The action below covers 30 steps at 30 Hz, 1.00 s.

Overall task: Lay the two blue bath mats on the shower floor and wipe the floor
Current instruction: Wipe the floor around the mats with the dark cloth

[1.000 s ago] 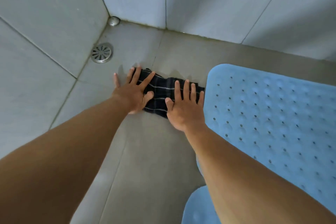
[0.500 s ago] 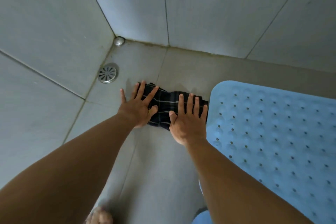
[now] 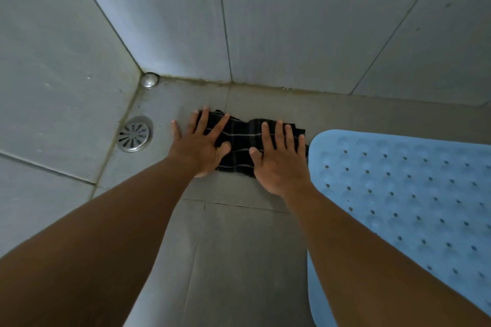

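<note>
A dark checked cloth (image 3: pixel 240 145) lies flat on the grey shower floor (image 3: pixel 239 247), near the far wall and between the round drain (image 3: pixel 134 134) and the blue bath mat (image 3: pixel 414 194). The cloth is thin, black with pale lines, and a little bunched in the middle. Its right end seems to touch the rounded edge of the mat or to stop just beside it; I cannot tell which.

The left hand (image 3: pixel 198 147) presses on the left end of the cloth with the fingers spread wide, and the outer fingers reach past the cloth onto the bare tile. The right hand (image 3: pixel 279 160) presses on the right end with the fingers straight and closer together. Neither hand grips anything; both lie flat with the palm down.

I think the wiping is in progress. A risk is that the cloth bunches more between the two palms and then cleans only a narrow strip. Another risk is that a push to the right catches the edge of the mat and moves it. Only one mat shows clearly, dotted with small holes.
</note>
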{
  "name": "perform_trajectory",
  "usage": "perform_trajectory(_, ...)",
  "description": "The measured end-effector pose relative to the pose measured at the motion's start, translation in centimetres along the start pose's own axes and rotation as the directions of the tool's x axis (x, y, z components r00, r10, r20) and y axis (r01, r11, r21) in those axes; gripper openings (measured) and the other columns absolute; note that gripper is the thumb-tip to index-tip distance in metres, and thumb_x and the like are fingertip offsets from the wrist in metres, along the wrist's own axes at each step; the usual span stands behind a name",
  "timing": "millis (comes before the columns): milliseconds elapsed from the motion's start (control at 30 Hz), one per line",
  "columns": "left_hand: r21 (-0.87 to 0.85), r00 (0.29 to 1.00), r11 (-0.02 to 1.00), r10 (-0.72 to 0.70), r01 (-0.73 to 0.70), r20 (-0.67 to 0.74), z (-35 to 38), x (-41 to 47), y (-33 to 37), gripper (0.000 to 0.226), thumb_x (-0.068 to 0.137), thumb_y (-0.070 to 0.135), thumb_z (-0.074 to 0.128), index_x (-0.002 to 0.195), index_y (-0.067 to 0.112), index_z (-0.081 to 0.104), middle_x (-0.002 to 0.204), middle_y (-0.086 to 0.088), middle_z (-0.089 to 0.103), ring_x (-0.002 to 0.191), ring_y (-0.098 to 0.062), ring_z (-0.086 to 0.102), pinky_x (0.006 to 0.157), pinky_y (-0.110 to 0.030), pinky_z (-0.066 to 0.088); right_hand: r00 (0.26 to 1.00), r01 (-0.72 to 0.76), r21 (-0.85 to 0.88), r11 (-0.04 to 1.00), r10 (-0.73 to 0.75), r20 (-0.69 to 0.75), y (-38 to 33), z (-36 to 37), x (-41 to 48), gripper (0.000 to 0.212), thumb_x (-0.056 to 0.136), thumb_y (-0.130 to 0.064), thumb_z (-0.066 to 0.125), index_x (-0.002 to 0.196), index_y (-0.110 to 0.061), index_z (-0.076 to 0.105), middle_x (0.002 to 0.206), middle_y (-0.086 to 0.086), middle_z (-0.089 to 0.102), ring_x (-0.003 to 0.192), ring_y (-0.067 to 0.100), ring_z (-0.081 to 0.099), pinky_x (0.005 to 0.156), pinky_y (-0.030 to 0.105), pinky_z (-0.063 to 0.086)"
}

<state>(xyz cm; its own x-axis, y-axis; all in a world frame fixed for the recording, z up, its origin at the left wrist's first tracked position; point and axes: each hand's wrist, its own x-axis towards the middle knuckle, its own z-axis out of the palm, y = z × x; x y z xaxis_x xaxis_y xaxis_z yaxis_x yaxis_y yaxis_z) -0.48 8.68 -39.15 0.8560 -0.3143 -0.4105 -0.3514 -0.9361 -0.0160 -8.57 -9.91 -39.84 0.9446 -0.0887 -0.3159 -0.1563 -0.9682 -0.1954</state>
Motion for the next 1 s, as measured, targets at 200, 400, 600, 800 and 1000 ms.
perform_trajectory(200,-0.047,0.999,0.999,0.024,-0.026,-0.042,-0.9,2.7,0.1,0.063,0.103,0.055,0.014,0.152,0.042,-0.023,0.163,-0.005,-0.029,0.151,-0.028,-0.022,0.117,-0.065,-0.008,0.997,0.011,0.024,1.000,-0.013,0.071,1.5,-2.1,3.8,0.061,0.106,-0.047,0.007,0.159,-0.025,-0.013,0.167,0.007,-0.018,0.153,0.024,-0.019,0.122,0.050,-0.011)
perform_trajectory(400,-0.075,0.998,0.996,0.045,-0.048,-0.052,-2.3,5.3,0.4,0.060,0.106,0.043,0.015,0.156,0.036,-0.018,0.165,-0.005,-0.022,0.152,-0.029,-0.018,0.117,-0.065,-0.008,0.995,0.048,0.071,0.996,-0.055,0.089,3.1,-4.6,6.9,0.059,0.107,-0.027,0.023,0.161,-0.023,0.000,0.168,0.009,-0.007,0.154,0.025,-0.009,0.123,0.049,-0.007)
perform_trajectory(600,-0.002,0.988,1.000,-0.013,0.012,-0.157,-3.5,6.5,1.3,0.063,0.103,0.046,0.024,0.160,0.025,0.007,0.165,-0.011,0.015,0.152,-0.032,0.011,0.118,-0.065,0.003,0.999,0.020,0.094,0.995,-0.016,-0.045,2.6,-6.0,8.8,0.065,0.093,-0.022,0.053,0.155,-0.016,0.034,0.156,0.015,0.032,0.146,0.031,0.026,0.119,0.046,0.024)
perform_trajectory(800,0.046,0.910,0.998,0.047,-0.030,-0.413,-6.9,5.6,1.9,0.033,0.090,0.033,0.055,0.119,0.020,0.064,0.110,-0.008,0.065,0.114,-0.033,0.048,0.097,-0.047,0.035,0.966,-0.084,-0.111,0.990,0.054,-0.254,1.9,-8.3,6.7,0.026,0.091,-0.029,0.063,0.113,-0.015,0.065,0.126,0.010,0.055,0.126,0.032,0.040,0.100,0.043,0.034)
perform_trajectory(1000,-0.285,0.865,0.957,-0.090,-0.063,-0.494,-16.1,0.4,2.6,0.022,0.095,0.027,0.057,0.116,0.019,0.061,0.108,-0.013,0.063,0.109,-0.037,0.051,0.089,-0.047,0.036,0.913,-0.082,0.057,0.995,0.098,-0.395,0.8,-18.5,2.1,0.021,0.090,-0.017,0.063,0.109,-0.024,0.067,0.119,0.003,0.057,0.120,0.031,0.042,0.091,0.042,0.033)
